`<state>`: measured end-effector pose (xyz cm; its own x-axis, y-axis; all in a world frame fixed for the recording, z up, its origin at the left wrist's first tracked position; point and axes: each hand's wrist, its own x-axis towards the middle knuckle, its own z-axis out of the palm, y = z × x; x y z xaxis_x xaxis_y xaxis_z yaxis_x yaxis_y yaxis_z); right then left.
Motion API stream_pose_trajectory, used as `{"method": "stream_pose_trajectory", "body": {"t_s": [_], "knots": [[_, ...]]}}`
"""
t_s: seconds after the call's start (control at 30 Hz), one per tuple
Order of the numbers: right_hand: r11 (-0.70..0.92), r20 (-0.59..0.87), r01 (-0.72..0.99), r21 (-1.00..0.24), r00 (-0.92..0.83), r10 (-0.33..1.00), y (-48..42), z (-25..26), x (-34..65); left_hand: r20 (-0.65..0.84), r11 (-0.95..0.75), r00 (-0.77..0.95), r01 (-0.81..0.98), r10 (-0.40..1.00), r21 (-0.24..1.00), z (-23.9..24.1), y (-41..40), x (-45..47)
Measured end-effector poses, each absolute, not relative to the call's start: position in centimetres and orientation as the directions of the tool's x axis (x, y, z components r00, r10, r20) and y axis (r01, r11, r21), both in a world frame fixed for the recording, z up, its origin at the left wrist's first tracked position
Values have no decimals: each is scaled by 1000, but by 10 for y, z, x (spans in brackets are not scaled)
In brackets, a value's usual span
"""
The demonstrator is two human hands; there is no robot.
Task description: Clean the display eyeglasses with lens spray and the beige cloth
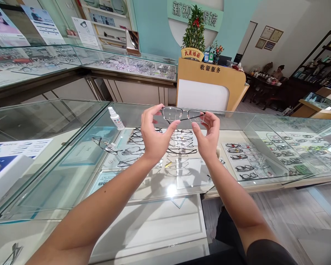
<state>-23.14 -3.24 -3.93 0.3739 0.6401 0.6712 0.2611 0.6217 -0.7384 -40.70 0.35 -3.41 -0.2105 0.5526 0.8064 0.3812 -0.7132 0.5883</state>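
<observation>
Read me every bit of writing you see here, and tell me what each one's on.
"新视 … 眼镜": wall sign, plant covering some lettering.
"大展鸿图": yellow plaque.
"收银服务": wooden desk.
Too small or blurred to read: posters, spray bottle, wall frames, card in the case.
Nothing readable on the held glasses.

Two hands [156, 138], one held frame [172, 113], one bottle [117, 120]

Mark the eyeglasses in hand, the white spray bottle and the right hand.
Eyeglasses [185, 110]: head view, on the bridge between the lenses.
White spray bottle [116, 119]: head view, on the labelled body.
Right hand [209, 140]: head view, mid-hand.
</observation>
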Motion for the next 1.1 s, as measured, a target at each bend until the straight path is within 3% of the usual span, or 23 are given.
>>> {"method": "stream_pose_trajectory", "body": {"t_s": [0.57,0.7,0.87,0.97,1.1], "knots": [[665,649,129,-736,413,639,-35,-33,-234,611,-626,-173,-49,773,778,-45,28,-406],[648,586,5,-761,433,685,-33,-30,-230,671,-680,-172,11,721,733,-45,27,-407],[512,378,-294,-807,409,831,-23,-27,-219,837,-811,-141,207,529,548,-40,19,-408],[497,352,-354,-792,401,846,-19,-27,-215,872,-835,-114,253,476,489,-38,17,-407],[490,345,-384,-783,388,855,-20,-25,-215,862,-828,-113,241,493,506,-39,20,-407]]}}
